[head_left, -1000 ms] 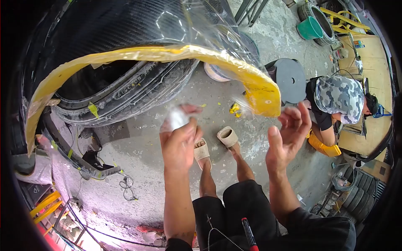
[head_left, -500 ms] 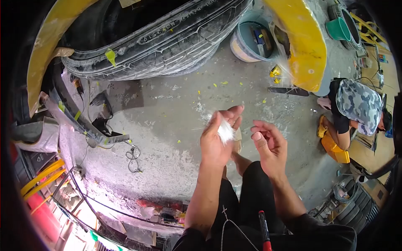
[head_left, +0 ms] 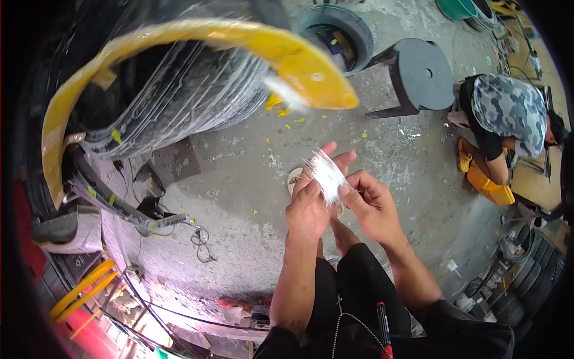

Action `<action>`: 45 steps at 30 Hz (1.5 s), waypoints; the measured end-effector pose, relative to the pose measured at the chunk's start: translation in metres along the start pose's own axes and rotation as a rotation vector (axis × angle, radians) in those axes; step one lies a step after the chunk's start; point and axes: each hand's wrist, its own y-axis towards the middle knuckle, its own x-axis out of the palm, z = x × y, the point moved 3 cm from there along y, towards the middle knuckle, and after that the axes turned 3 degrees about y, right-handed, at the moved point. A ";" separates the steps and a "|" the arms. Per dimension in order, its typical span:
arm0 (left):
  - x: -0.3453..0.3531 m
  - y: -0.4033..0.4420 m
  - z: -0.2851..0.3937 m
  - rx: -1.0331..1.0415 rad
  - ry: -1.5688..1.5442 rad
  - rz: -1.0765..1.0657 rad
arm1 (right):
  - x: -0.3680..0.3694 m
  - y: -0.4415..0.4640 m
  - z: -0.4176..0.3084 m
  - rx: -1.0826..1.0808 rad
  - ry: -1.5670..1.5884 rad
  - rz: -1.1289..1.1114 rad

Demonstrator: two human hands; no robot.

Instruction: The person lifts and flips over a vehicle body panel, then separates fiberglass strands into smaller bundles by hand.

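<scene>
A small piece of white fibreglass mat [head_left: 327, 173], with frayed strands along its edges, is between my two hands above the floor. My left hand [head_left: 307, 209] is palm up beneath it, with the thumb pressed over its near side and the other fingers stretched out behind. My right hand [head_left: 376, 206] pinches its right edge between thumb and curled fingers. Part of the left fingers is hidden behind the white fibres.
A curved yellow panel [head_left: 263, 37] arches over a dusty tyre [head_left: 179, 99] at upper left. A bucket [head_left: 366, 36] and grey stool [head_left: 426, 75] stand farther off. At right a person [head_left: 508, 110] bends low. A cable [head_left: 202, 242] lies on the floor.
My right hand has come left and taken hold of the mat's edge. The white piece now looks more spread out. The view has shifted, and the grey stool shows more fully.
</scene>
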 end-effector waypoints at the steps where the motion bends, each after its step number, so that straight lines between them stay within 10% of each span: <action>1: 0.003 0.003 -0.007 -0.022 -0.035 -0.038 | -0.008 -0.002 -0.001 -0.007 0.006 0.019; 20: 0.012 0.058 -0.121 -0.418 0.131 0.574 | -0.109 -0.031 0.022 -0.255 -0.440 0.432; 34: -0.011 0.051 -0.142 -0.438 0.390 0.157 | -0.110 -0.007 0.060 -0.088 0.323 0.491; 45: -0.046 0.030 -0.105 -0.376 0.387 0.399 | -0.077 0.003 0.050 -0.107 -0.520 0.343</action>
